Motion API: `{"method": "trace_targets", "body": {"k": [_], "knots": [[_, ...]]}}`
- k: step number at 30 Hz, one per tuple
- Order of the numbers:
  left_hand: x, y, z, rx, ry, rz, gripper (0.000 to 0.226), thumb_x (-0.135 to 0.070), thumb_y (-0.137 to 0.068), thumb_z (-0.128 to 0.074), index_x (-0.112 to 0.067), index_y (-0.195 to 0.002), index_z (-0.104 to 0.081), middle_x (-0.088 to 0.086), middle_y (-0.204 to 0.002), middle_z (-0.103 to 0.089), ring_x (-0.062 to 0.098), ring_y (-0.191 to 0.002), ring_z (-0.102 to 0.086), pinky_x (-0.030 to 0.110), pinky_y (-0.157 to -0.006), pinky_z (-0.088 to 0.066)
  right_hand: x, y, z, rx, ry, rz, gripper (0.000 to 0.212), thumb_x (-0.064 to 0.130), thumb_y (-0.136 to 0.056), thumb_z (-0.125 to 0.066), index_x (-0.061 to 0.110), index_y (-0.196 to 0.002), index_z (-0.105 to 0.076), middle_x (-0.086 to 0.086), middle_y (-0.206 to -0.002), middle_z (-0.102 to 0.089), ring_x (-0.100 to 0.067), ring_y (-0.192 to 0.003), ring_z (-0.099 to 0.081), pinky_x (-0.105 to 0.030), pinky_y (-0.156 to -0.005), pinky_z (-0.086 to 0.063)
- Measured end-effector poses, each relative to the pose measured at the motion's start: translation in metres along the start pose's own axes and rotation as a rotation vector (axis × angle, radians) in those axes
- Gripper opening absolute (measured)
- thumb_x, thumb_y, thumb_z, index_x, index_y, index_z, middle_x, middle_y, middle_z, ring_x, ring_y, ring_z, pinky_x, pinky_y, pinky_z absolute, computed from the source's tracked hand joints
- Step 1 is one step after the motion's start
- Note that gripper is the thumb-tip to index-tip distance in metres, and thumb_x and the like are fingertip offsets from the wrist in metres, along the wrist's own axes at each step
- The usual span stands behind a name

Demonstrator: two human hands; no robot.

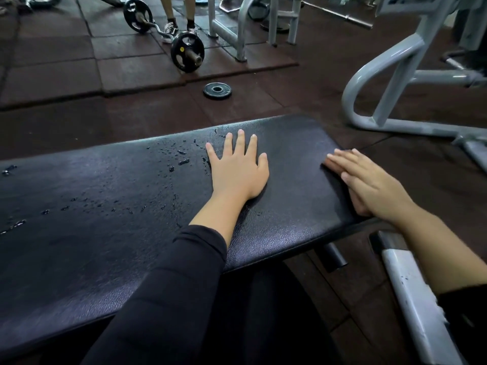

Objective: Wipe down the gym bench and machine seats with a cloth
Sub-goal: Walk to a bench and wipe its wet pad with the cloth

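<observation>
The left hand lies flat and empty mid-bench, beside water drops. The right hand, blurred, seems flat along the bench's end edge, holding nothing visible.

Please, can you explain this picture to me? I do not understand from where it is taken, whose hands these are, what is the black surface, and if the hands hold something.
There is one picture, taken by a camera worn on a person's head, looking forward and down. So the two arms coming in from the bottom belong to the wearer.

The long black surface is the padded bench in a gym. Water droplets lie scattered on its top, mostly to the left of the hands.

The left hand lies flat on the pad, fingers spread. The right hand rests, fingers straight, at the bench's right end. Both are empty; no cloth is visible anywhere.

Behind the bench, on the dark rubber floor, lie a small weight plate and a loaded barbell. Another person's legs stand by it. Grey machine frames stand to the right.
</observation>
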State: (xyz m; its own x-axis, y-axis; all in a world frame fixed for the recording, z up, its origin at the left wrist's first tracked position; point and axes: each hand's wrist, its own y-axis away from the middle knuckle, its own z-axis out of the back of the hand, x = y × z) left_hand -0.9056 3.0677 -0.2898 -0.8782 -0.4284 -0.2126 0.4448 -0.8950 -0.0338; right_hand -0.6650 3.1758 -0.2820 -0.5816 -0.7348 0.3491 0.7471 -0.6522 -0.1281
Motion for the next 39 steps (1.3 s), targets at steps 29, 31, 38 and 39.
{"method": "trace_targets", "body": {"k": [29,31,38,39], "knots": [[0.074,0.129,0.026,0.005,0.001,-0.093,0.073,-0.063,-0.083,0.008,-0.045,-0.151,-0.009,-0.019,-0.16,0.001,0.0,-0.146,0.006,0.042,-0.12,0.007,0.056,-0.036,-0.023,-0.136,-0.083,0.058,0.043,0.022,-0.092,-0.052,0.028,-0.135,-0.047,0.011,-0.14,-0.036,-0.006,-0.128,-0.038,-0.028,-0.101,-0.034],[0.082,0.134,0.028,-0.02,0.014,-0.039,0.07,-0.062,-0.084,0.007,-0.048,-0.15,-0.012,-0.018,-0.16,-0.003,0.002,-0.147,0.002,0.041,-0.119,0.006,0.055,-0.035,-0.024,-0.169,-0.115,0.059,0.04,0.021,-0.091,-0.056,0.029,-0.13,-0.053,0.009,-0.13,-0.041,-0.007,-0.122,-0.044,-0.023,-0.099,-0.033],[0.079,0.135,0.024,-0.073,0.019,0.003,0.066,-0.059,-0.087,0.004,-0.048,-0.149,-0.016,-0.017,-0.16,-0.009,0.004,-0.148,-0.003,0.044,-0.12,0.003,0.068,-0.03,-0.027,-0.109,-0.06,-0.039,0.039,0.03,-0.097,-0.044,0.044,-0.134,-0.044,0.018,-0.146,-0.036,-0.004,-0.142,-0.017,-0.027,-0.114,-0.014],[0.079,0.135,0.023,-0.08,0.015,0.005,0.066,-0.058,-0.087,0.004,-0.048,-0.149,-0.015,-0.017,-0.16,-0.009,0.004,-0.148,-0.003,0.044,-0.119,0.003,0.073,-0.03,-0.029,-0.077,-0.058,-0.047,0.04,0.031,-0.098,-0.041,0.045,-0.136,-0.04,0.019,-0.149,-0.032,-0.004,-0.143,-0.012,-0.026,-0.113,-0.013]]}}
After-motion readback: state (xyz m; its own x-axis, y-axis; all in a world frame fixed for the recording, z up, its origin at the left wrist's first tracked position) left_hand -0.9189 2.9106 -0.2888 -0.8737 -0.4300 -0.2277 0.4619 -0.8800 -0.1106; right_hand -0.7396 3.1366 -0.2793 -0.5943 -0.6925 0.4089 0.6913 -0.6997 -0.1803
